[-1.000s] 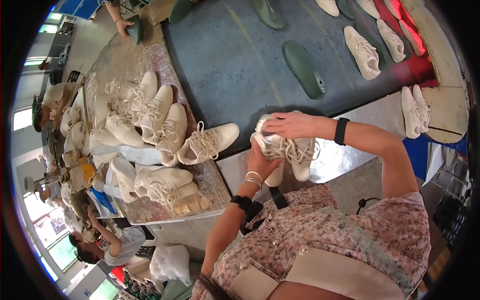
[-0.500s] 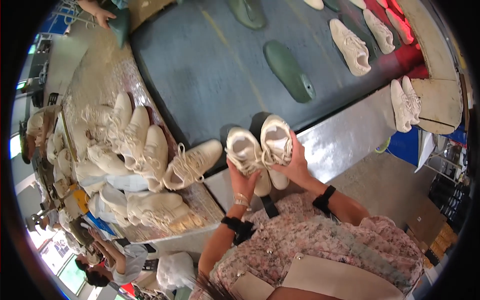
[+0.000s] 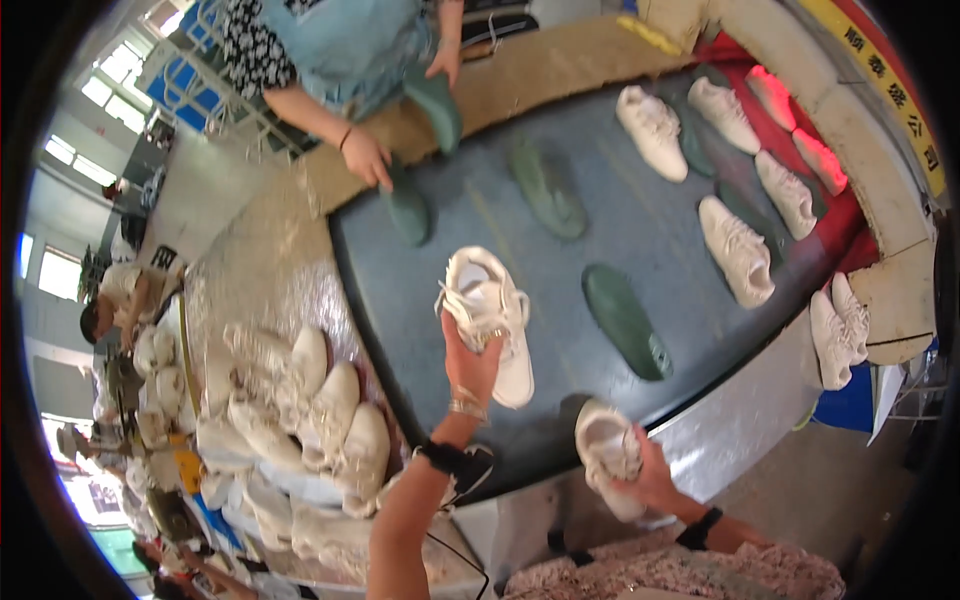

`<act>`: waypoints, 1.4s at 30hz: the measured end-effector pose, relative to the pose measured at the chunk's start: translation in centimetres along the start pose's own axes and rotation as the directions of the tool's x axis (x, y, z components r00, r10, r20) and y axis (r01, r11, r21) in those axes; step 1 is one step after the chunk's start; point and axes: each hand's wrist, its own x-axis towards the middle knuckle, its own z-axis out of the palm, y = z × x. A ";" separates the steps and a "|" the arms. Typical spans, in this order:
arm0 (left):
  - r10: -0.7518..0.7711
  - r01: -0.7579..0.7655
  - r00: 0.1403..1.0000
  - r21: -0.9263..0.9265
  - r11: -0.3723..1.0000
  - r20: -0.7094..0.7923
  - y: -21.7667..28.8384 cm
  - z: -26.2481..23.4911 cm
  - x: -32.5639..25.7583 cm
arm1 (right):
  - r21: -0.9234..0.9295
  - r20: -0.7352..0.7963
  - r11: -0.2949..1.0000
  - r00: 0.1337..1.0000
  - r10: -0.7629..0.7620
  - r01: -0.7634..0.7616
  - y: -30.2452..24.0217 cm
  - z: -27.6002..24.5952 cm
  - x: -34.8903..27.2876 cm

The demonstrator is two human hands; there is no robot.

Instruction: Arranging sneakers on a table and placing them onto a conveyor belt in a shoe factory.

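Note:
My left hand [image 3: 472,358] is closed around one cream lace-up sneaker [image 3: 516,352], reaching out over the dark conveyor belt [image 3: 375,290]. That shoe's opening faces up and its toe points back toward me. In my right hand [image 3: 652,482] is another cream sneaker [image 3: 602,440], gripped by its side above the metal edge [image 3: 725,435] nearest me. A green shoe last [image 3: 628,322] lies on the belt between and beyond my hands. Farther off lies a second green last [image 3: 547,190].
Cream sneakers [image 3: 335,410] are heaped on the plastic-covered table at left. Across the belt a co-worker's hands [image 3: 367,158] hold green lasts [image 3: 432,108]. Several sneakers [image 3: 735,252] and lasts stand toward the red-lit opening [image 3: 850,215] at right. A sneaker pair [image 3: 838,332] rests on the right ledge.
My hands have parted. The left has carried its sneaker forward over the belt, while the right keeps the other near the edge. The view has shifted, bringing the co-worker further into sight.

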 end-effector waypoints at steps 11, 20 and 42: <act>0.341 -0.221 0.935 0.584 0.781 -0.102 -7.6 16.6 27.0 | -0.062 -0.211 0.980 0.957 -0.198 0.189 1.0 0.0 0.3; 0.185 -0.282 0.921 0.257 0.924 0.344 -0.3 4.2 11.7 | -0.183 0.047 0.875 0.893 -0.447 0.448 -9.1 -8.3 10.4; -0.511 0.510 0.853 0.033 0.859 0.104 -6.5 -13.0 -24.1 | -0.829 0.497 -0.115 0.628 -0.599 0.547 -3.5 -5.6 20.9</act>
